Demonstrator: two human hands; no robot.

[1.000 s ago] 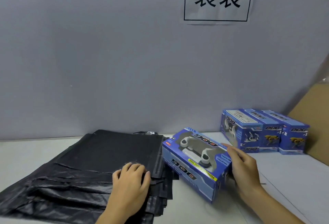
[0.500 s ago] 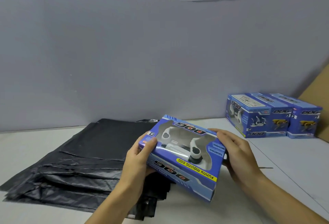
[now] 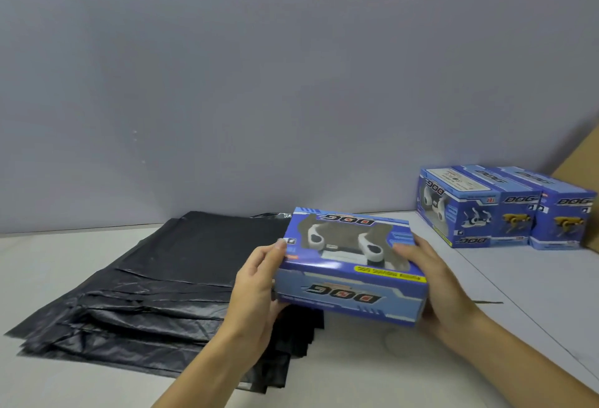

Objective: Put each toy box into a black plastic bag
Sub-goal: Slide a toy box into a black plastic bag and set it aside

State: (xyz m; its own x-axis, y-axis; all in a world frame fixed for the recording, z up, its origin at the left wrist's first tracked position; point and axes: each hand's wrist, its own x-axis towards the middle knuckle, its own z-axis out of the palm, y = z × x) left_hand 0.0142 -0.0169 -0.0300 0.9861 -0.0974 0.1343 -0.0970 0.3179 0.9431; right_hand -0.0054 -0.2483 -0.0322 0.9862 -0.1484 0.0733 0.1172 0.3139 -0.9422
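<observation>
I see bare worktop at six o'clock; the black bags cover nine o'clock, three toy boxes block two o'clock, the wall closes twelve.

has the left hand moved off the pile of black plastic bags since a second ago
Yes. The left hand has lifted off the pile of black plastic bags and moved right, now gripping the left end of the blue cardboard toy box.

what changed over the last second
The left hand left the black plastic bags and took hold of the toy box; with the right hand, it lifted the box off the table. The three boxes by the wall stayed put.
</observation>
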